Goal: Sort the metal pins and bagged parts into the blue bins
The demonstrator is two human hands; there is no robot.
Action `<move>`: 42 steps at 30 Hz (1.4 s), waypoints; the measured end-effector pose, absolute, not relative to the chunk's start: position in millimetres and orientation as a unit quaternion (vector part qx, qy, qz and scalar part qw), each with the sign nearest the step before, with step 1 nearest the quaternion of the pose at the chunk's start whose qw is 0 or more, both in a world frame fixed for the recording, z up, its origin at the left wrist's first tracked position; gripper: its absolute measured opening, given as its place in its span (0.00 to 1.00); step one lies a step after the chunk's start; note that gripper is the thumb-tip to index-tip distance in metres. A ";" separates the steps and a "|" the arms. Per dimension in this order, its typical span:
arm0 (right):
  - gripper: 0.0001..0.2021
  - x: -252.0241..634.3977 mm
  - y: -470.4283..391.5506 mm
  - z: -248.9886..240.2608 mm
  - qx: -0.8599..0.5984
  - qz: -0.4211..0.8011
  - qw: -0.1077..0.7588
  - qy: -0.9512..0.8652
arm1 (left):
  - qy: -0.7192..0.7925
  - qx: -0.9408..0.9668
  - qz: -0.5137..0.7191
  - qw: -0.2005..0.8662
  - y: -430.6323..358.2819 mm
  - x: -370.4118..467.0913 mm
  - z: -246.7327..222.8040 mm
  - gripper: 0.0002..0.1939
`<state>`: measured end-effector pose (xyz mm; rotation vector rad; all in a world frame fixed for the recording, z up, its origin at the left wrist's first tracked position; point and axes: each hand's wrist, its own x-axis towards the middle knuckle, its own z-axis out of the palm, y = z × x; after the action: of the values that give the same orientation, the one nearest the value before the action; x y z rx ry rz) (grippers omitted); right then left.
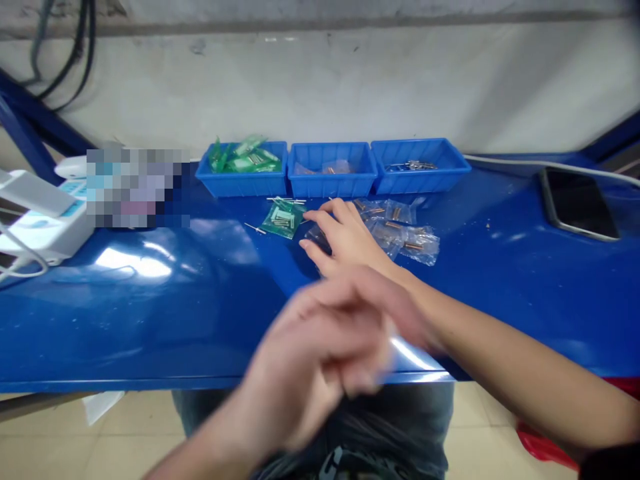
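Observation:
My right hand (350, 240) reaches over the blue table with its fingers apart, beside a green packet (283, 219) and on the near side of the middle bin. Clear plastic packets with copper-coloured pieces (413, 245) lie right of its fingers, and part of another shows under the hand. Nearer the camera, my left hand (325, 340) is raised over the table's front edge, blurred by motion, its fingers curled; whether it holds anything cannot be seen. Thin white sticks (255, 229) lie around the green packet.
Three blue bins stand at the back: green packets in the left bin (243, 183), clear packets in the middle bin (333, 185), metal pieces in the right bin (425, 180). A phone (577, 203) lies right; a white power strip (55, 230) sits left.

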<state>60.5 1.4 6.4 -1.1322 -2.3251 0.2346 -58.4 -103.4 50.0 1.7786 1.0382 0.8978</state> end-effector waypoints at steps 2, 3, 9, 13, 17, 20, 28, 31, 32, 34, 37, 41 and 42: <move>0.19 64.0 5.8 8.0 -0.426 0.077 0.279 -0.857 | 0.462 0.704 0.390 0.373 -70.9 -75.8 46.9 0.13; 0.18 66.0 8.0 9.1 -0.431 0.072 0.284 -0.853 | 0.499 0.708 0.392 0.310 -54.1 -86.2 43.1 0.10; 0.13 77.8 15.0 18.4 -0.450 0.058 0.302 -0.838 | 0.588 0.791 0.159 -0.051 5.8 -126.0 17.1 0.23; 0.12 77.7 12.1 22.4 -0.446 0.080 0.316 -0.834 | 0.593 0.785 0.170 -0.054 7.4 -129.2 19.7 0.10; 0.12 68.6 6.2 24.4 -0.458 0.195 0.343 -0.797 | 0.566 0.745 0.350 -0.051 2.9 -136.8 28.2 0.08; 0.16 59.7 1.0 27.1 -0.451 0.405 0.389 -0.694 | 0.509 0.734 0.442 -0.084 -5.6 -136.7 30.8 0.06; 0.11 59.5 -3.5 35.0 -0.367 0.674 0.463 -0.444 | 0.297 0.864 0.402 -0.054 -11.6 -129.2 13.7 0.14; 0.09 61.2 1.5 28.1 -0.404 0.648 0.457 -0.456 | 0.254 0.899 0.351 -0.064 0.1 -132.4 5.9 0.16; 0.08 61.1 3.4 24.7 -0.422 0.627 0.460 -0.466 | 0.251 0.905 0.338 -0.065 3.0 -132.5 4.7 0.16; 0.06 60.8 6.2 18.8 -0.438 0.579 0.475 -0.497 | 0.275 0.905 0.321 -0.043 5.1 -131.9 5.1 0.14; 0.03 61.7 5.2 16.5 -0.436 0.463 0.508 -0.581 | 0.353 0.883 0.301 0.068 -0.2 -131.7 10.3 0.18; 0.09 65.6 -3.7 20.7 -0.375 0.235 0.489 -0.751 | 0.400 0.786 0.359 0.306 -6.4 -133.9 12.8 0.14; 0.10 66.1 -5.8 20.9 -0.355 0.196 0.476 -0.780 | 0.409 0.749 0.381 0.355 -6.3 -133.9 12.1 0.16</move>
<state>66.1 -5.8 20.9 -0.8683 -1.9059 0.4795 -133.9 -6.3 12.1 1.9354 1.0579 0.9857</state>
